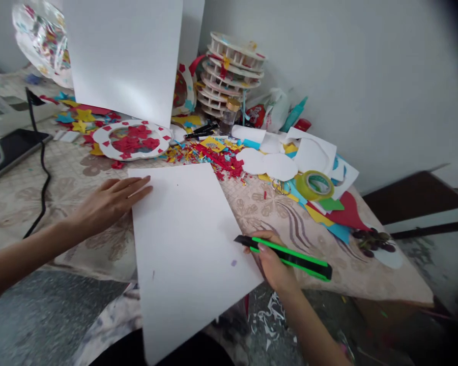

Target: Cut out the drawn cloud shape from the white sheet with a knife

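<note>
A large white board [187, 239] lies on the patterned tablecloth, its near end reaching past the table edge over my lap. My left hand [110, 201] rests at the board's far left edge, fingers stretched out, fingertips on its surface. In my right hand [273, 262] is a green and black utility knife [293, 258], gripped near its front end. The knife's tip points left, over the board's right side. Whether the tip touches the board I cannot tell. A small purple mark [234, 263] shows on the board near that hand.
Beyond the board are a flower-shaped frame with red pieces [133, 140], scattered paper bits [221, 157], a tape roll [315, 184] and white cutouts [278, 166]. A tiered white stand [232, 71] and an upright white board [124, 56] stand behind. A phone [13, 150] and black cable lie left; grapes [372, 241] right.
</note>
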Available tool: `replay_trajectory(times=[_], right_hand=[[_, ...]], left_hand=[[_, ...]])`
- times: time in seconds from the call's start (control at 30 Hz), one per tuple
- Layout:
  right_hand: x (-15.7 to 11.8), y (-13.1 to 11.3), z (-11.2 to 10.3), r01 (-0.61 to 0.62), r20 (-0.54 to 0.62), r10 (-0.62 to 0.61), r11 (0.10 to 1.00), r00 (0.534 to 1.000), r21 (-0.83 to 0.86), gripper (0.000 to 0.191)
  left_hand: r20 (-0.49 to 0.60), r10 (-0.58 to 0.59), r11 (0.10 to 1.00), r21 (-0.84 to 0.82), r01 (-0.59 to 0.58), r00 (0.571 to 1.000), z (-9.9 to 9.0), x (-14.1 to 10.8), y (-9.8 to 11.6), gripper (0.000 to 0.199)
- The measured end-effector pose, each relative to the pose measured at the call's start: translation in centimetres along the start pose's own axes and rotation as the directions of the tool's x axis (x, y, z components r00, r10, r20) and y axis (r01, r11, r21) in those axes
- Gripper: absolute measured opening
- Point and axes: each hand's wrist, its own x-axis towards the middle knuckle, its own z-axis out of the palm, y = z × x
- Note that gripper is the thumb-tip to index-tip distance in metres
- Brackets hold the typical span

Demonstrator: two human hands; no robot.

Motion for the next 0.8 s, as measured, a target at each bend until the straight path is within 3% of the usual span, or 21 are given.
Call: replay_trajectory(times=[0.13,0.2,0.33,0.43,0.57,0.7,0.8], right_hand=[[-4.0,0.4,2.2,-0.076,-0.009,0.076,0.997,0.997,-0.030,0.020],[-5.8,0.3,2.8,-0.099,0.075,0.103,0.993,0.992,-0.063,0.021],[-6.1,-1.3,2.6,0.080,0.239,-0.040,0.984,0.970,-0.160,0.018],[-3.1,-3.1,2.0,0.055,0.253,0.006,0.970,0.968,-0.235,0.020],[3.2,-4.3,3.0,0.100,0.264,-0.042,0.973,0.963,-0.210,0.024],[8.8,-3.4,5.8,0.055,0.457,0.008,0.991,0.890,-0.124,0.019],[11.6,-2.3,7.3,0.046,0.527,0.008,0.995,0.850,-0.089,0.020]], left_hand=[[0.008,-0.010,0.996,-0.093,0.011,1.000,0.5,0.6,-1.1,0.047],[0.052,0.037,0.987,-0.157,-0.028,0.998,0.4,1.2,-1.7,0.049],[0.092,0.078,0.972,-0.229,-0.055,0.993,0.0,2.6,-2.0,0.052],[0.043,0.011,0.974,-0.226,-0.001,0.999,-0.3,2.8,-0.5,0.050],[-0.036,-0.101,0.959,-0.269,0.088,0.994,-0.6,1.7,3.7,0.052],[0.018,-0.080,0.971,-0.223,0.082,0.997,0.1,0.5,7.2,0.062],[0.061,-0.078,0.978,-0.189,0.089,0.995,0.9,-0.1,8.1,0.067]])
